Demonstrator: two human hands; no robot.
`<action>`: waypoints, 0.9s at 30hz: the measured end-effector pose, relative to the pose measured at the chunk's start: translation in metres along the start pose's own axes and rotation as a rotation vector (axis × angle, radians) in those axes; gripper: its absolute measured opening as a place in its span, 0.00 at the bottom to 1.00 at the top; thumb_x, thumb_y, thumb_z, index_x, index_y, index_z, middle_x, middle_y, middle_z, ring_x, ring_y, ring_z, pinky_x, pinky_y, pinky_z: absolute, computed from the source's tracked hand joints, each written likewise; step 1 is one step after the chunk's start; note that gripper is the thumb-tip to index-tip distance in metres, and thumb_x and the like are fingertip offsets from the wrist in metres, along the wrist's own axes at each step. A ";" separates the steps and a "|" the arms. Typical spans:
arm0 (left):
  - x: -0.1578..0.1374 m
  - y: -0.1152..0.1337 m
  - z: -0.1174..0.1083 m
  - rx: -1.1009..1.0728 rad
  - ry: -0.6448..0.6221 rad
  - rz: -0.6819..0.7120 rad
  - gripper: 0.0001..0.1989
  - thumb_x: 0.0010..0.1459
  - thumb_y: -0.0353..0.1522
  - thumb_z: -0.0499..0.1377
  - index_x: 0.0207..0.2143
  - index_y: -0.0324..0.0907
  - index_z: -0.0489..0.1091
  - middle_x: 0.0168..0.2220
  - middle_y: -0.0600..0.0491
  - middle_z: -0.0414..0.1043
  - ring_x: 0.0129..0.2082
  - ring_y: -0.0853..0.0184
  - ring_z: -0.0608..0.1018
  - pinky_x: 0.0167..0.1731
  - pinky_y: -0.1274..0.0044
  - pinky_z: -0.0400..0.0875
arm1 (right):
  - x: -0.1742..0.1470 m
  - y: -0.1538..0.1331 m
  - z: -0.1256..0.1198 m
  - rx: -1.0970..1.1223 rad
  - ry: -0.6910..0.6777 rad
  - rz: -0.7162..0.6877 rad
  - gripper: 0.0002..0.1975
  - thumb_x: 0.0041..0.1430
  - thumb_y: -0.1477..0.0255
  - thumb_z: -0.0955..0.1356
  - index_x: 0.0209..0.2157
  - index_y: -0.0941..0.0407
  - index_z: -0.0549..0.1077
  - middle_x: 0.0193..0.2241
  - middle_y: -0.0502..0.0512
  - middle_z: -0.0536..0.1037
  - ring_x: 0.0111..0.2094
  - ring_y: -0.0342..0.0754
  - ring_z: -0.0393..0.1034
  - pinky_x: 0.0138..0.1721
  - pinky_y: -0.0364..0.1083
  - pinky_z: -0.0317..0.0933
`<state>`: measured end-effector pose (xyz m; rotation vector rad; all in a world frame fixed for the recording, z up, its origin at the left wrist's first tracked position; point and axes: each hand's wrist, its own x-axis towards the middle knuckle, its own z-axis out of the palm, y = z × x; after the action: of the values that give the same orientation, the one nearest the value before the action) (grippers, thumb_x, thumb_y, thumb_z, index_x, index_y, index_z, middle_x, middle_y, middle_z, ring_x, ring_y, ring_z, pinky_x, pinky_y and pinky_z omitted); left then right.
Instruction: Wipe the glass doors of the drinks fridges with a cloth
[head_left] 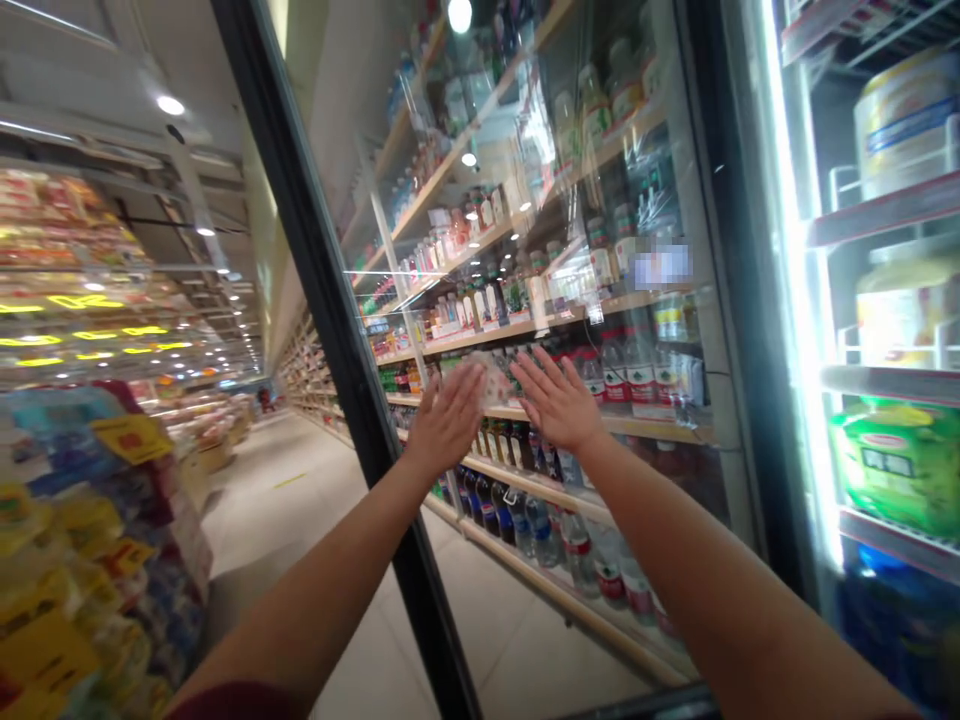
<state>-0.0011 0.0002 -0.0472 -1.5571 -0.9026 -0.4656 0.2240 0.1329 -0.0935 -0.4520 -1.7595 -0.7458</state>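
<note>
Both my arms reach forward to the glass door [517,250] of a tall refrigerated case, which stands swung out with its black frame. My left hand [448,415] is laid flat, fingers together, over a pale, speckled cloth [493,383] at the pane; the cloth shows past its fingertips and is slightly blurred. To the right of the cloth, my right hand [555,400] has its fingers spread, with nothing in them. It is at or very near the glass; exact contact cannot be made out.
Lit fridge shelves at the right hold tubs [911,310] and a green pack [892,465]. Shelves of bottles [517,520] show through the glass. Yellow-tagged packaged goods [67,560] stand at the left, beside a tiled aisle [300,500].
</note>
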 end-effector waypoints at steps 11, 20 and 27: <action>0.008 -0.015 -0.002 -0.067 -0.137 0.266 0.32 0.72 0.27 0.53 0.75 0.52 0.60 0.75 0.51 0.61 0.78 0.62 0.55 0.78 0.62 0.52 | 0.000 -0.001 -0.001 -0.007 0.027 -0.001 0.29 0.78 0.64 0.62 0.76 0.50 0.61 0.76 0.52 0.61 0.78 0.54 0.55 0.80 0.60 0.39; 0.015 -0.032 -0.007 -0.037 -0.025 0.004 0.28 0.74 0.31 0.54 0.74 0.44 0.62 0.73 0.45 0.65 0.80 0.57 0.49 0.78 0.58 0.51 | -0.001 -0.002 0.000 -0.003 0.031 -0.003 0.30 0.78 0.65 0.62 0.77 0.50 0.59 0.76 0.52 0.61 0.77 0.55 0.55 0.80 0.61 0.41; 0.027 -0.038 -0.011 0.056 0.091 -0.326 0.33 0.75 0.35 0.54 0.78 0.41 0.53 0.78 0.41 0.50 0.80 0.42 0.43 0.76 0.45 0.40 | -0.001 -0.002 -0.001 -0.035 0.056 -0.016 0.29 0.78 0.65 0.62 0.76 0.51 0.61 0.75 0.52 0.63 0.76 0.55 0.57 0.79 0.61 0.44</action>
<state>-0.0115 -0.0031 -0.0010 -1.3313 -1.0942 -0.7303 0.2240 0.1311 -0.0945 -0.4369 -1.7023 -0.7945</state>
